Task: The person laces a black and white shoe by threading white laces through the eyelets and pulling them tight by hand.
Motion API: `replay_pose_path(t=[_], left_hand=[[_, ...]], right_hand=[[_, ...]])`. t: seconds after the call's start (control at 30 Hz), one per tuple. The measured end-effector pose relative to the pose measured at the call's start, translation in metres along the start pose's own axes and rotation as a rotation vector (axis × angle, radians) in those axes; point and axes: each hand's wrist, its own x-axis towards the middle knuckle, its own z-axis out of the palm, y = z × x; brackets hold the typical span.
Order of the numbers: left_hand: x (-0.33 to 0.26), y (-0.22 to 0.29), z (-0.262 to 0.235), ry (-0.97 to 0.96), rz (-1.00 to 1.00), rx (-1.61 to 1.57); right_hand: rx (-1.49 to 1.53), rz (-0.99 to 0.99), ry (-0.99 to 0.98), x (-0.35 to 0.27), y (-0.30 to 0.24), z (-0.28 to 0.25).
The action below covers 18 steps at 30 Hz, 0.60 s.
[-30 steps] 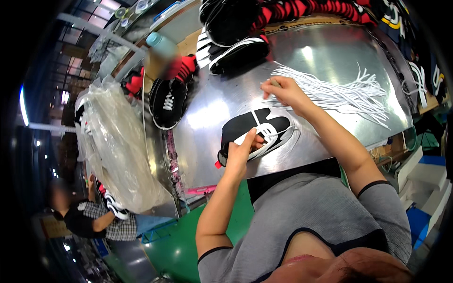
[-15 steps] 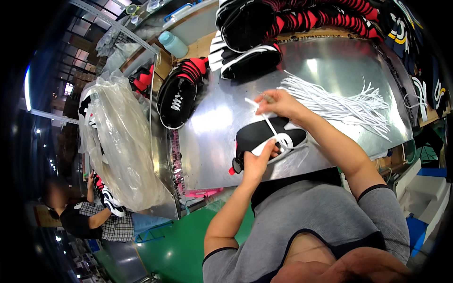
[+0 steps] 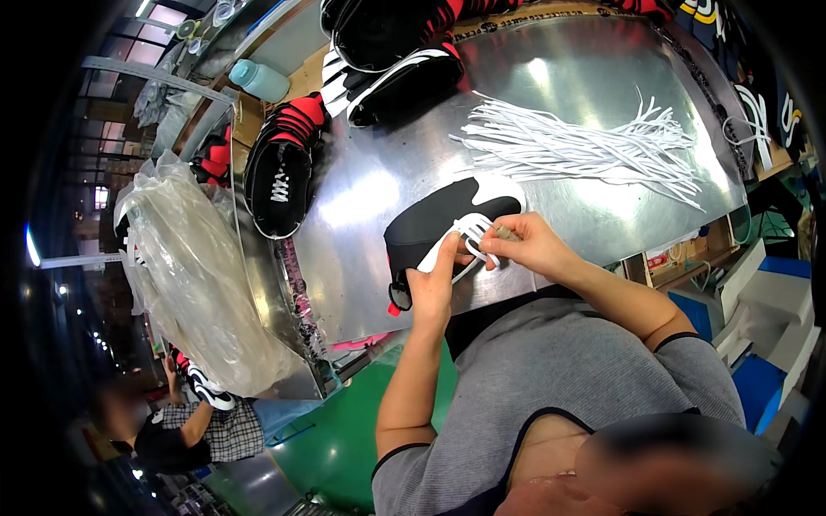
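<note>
A black and white shoe upper [image 3: 430, 211] with a red tab lies on its side near the front edge of the metal table. My left hand [image 3: 433, 284] grips its near edge, the thumb pressed beside the lacing. White shoelace [image 3: 473, 227] runs in several loops across the lacing edge. My right hand [image 3: 532, 246] is closed in a pinch on the shoelace at the right side of those loops. A tan wrap shows on one of its fingers. The fingertips of both hands almost meet, and the lace end between them is hidden.
A bundle of white laces [image 3: 585, 146] lies beyond my right hand. Black and red uppers [image 3: 280, 176] stand at the left and far side, near a light-blue bottle [image 3: 260, 80]. Plastic-wrapped goods [image 3: 194, 275] are at left; another person [image 3: 185, 430] works beyond them.
My right hand has come down from above the upper, where it held the lace stretched up, to the loops beside my left hand. The whole view has shifted, and the upper appears turned slightly.
</note>
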Motion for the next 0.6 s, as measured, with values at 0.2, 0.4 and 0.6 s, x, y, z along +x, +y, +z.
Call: replay_pose_path(t=[0.2, 0.4, 0.6], left_hand=[[0.004, 0.005, 0.001, -0.036, -0.001, 0.028], [0.002, 0.009, 0.007, 0.02, 0.039, 0.004], [0.002, 0.01, 0.011, 0.006, 0.092, 0.0]], right_hand=[[-0.109, -0.002, -0.017, -0.004, -0.008, 0.001], [-0.364, -0.282, 0.056, -0.012, -0.02, -0.002], [-0.663, -0.403, 0.109, -0.008, -0.034, -0.01]])
